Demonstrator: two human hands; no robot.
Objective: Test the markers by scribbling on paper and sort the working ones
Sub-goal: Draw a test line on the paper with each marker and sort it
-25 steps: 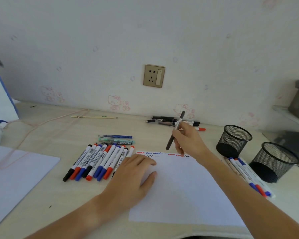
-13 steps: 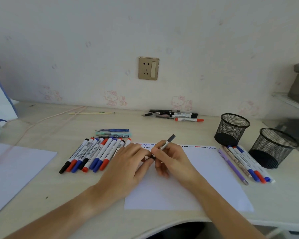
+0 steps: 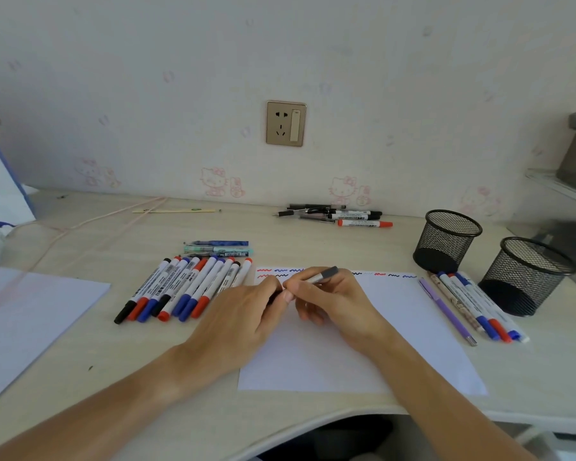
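Note:
My right hand (image 3: 333,301) grips a dark grey pen (image 3: 323,276) low over the white paper (image 3: 363,344), its upper end pointing up and right. My left hand (image 3: 243,321) lies on the paper's left part, and its fingertips meet the pen's lower end, which is hidden between the hands. Red, blue and black squiggles (image 3: 393,275) run along the paper's top edge. A row of several red, blue and black markers (image 3: 183,287) lies left of the paper. Several other markers (image 3: 473,304) lie right of it.
Two black mesh cups (image 3: 446,241) (image 3: 526,277) stand at the right. Several pens (image 3: 343,216) lie by the wall, and three more (image 3: 220,248) behind the marker row. Another sheet (image 3: 24,317) lies at the left, with a pink cable (image 3: 90,224) behind it.
My right hand brought the pen down from above the paper's top edge to meet my left hand. My left fingers moved onto the pen's lower end.

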